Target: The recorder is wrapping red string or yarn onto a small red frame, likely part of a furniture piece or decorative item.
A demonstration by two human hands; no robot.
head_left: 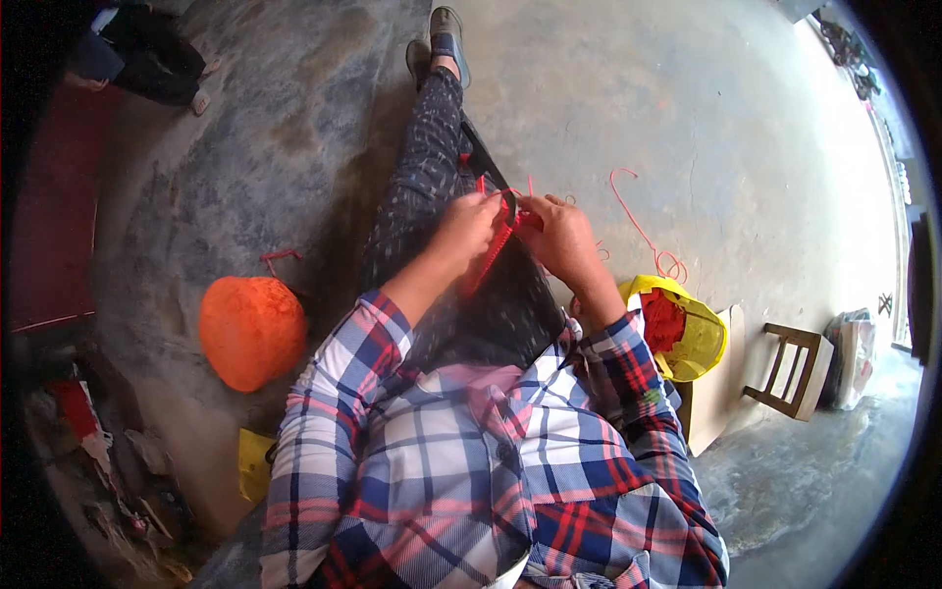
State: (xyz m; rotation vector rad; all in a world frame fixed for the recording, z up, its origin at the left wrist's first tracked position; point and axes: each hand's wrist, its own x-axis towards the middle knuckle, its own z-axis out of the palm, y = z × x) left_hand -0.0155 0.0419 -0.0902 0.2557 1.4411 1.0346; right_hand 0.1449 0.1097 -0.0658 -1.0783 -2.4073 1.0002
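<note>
Above my lap, my left hand (465,232) and my right hand (563,238) are close together with their fingers pinched. Between them is a narrow red woven piece (488,261), its textured edge running down toward my lap. Each hand grips it near its top end, where short strands of red cord stick up. A dark strip (483,157) slants along my legs up to my fingers. The fingertips partly cover the work, so any small tool there cannot be made out. To the right, a loose red cord (636,218) curls over the floor.
A yellow bag (708,339) holding red material (663,322) stands at my right, beside a cardboard sheet (721,398) and a wooden stool (790,373). An orange rounded object (252,334) lies at my left. Another person's legs (162,64) show at the far left.
</note>
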